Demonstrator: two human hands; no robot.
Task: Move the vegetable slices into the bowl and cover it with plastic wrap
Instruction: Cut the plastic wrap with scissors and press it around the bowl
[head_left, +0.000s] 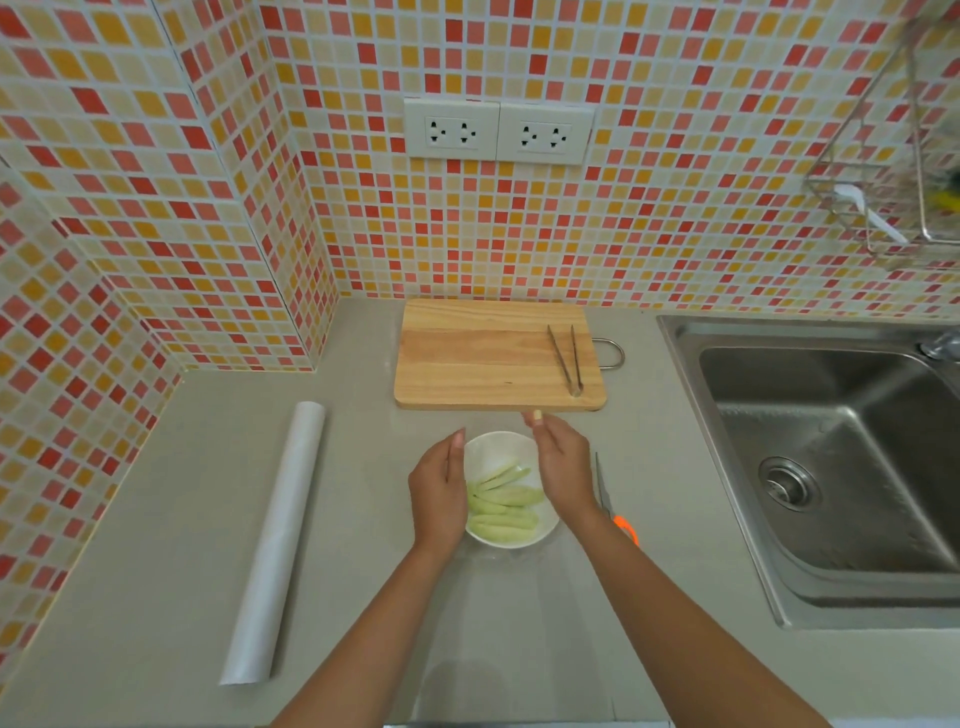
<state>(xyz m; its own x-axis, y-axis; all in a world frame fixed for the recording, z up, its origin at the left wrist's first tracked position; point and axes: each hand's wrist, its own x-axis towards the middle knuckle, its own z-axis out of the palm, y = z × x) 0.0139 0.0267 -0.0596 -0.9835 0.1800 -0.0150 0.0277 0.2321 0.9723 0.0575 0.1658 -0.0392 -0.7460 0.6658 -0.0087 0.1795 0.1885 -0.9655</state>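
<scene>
A white bowl (497, 446) stands on the grey counter near the front and holds several pale green vegetable slices (501, 503). A clear sheet of plastic wrap (519, 623) appears to lie over the bowl and trail toward me across the counter. My left hand (436, 493) rests against the bowl's left side with straight fingers. My right hand (563, 462) lies along the right side, its fingers straight and pointing toward the cutting board. The roll of plastic wrap (275, 545) lies on the counter to the left.
A wooden cutting board (483, 358) with metal tongs (566, 361) on it sits behind the bowl. Orange-handled scissors (608, 499) lie just right of my right wrist. A steel sink (831, 441) fills the right side. A wire rack (883, 182) hangs on the tiled wall.
</scene>
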